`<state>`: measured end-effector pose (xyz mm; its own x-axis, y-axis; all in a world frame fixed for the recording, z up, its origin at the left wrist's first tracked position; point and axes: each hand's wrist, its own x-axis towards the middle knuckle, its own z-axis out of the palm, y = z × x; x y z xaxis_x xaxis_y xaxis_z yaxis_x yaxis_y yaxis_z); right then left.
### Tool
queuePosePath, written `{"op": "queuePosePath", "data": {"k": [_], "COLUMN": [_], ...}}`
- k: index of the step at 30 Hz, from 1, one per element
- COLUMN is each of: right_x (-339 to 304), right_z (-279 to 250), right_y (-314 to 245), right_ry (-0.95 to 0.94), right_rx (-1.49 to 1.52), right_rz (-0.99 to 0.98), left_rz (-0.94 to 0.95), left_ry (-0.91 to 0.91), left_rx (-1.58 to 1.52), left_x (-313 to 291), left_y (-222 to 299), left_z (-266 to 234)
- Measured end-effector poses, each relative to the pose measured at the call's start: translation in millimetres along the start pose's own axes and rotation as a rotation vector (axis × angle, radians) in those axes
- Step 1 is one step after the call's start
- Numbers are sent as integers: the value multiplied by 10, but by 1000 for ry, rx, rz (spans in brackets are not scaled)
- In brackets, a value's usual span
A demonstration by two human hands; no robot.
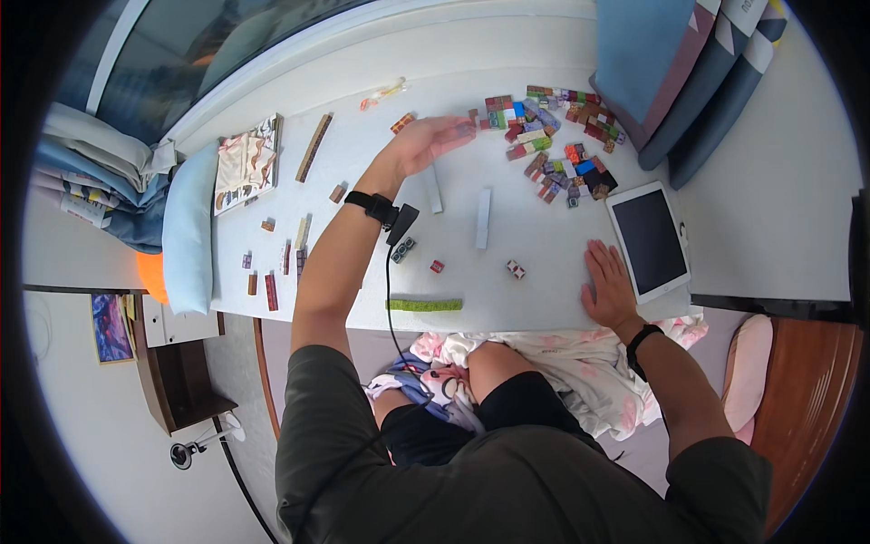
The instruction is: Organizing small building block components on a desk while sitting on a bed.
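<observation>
A person's left hand (pixel 426 145) is outstretched, its grasp unclear; right of its fingers (pixel 450 136), blocks (pixel 544 118) lie loosely heaped. Nearer the body, a green row (pixel 424 306) looks complete. The right hand (pixel 609 283) lies flat, released.

Light-blue pillow (pixel 189 245) beside bunched curtain (pixel 109 172).

Dark grey-green T-shirt (pixel 507 485), short sleeves (pixel 317 412); black shorts (pixel 530 399); black strap (pixel 362 199) round left wrist, angular black device (pixel 404 225) beside it, thin black cable (pixel 389 290) running from device; slim black band (pixel 636 341) round right wrist
</observation>
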<state>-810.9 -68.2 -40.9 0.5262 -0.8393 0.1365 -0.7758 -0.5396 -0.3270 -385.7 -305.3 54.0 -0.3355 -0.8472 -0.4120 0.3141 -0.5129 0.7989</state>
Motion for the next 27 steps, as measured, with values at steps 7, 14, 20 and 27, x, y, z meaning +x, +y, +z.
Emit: {"op": "queuePosePath", "data": {"k": [7,14,20,27], "right_x": [56,-61,20,15], "right_z": [12,22,-18,-4], "right_y": [-29,59,-40,0], "right_ry": [34,22,25,29], "right_rx": [4,10,5,22], "right_rz": [-27,15,3,5], "left_rz": [219,566,452,241], "left_ry": [97,197,746,645], "left_rx": [651,1573,1638,1681], "left_x": [55,219,247,507], "left_y": [-468,-685,-16,8], "left_z": [-113,141,-991,-1289]}}
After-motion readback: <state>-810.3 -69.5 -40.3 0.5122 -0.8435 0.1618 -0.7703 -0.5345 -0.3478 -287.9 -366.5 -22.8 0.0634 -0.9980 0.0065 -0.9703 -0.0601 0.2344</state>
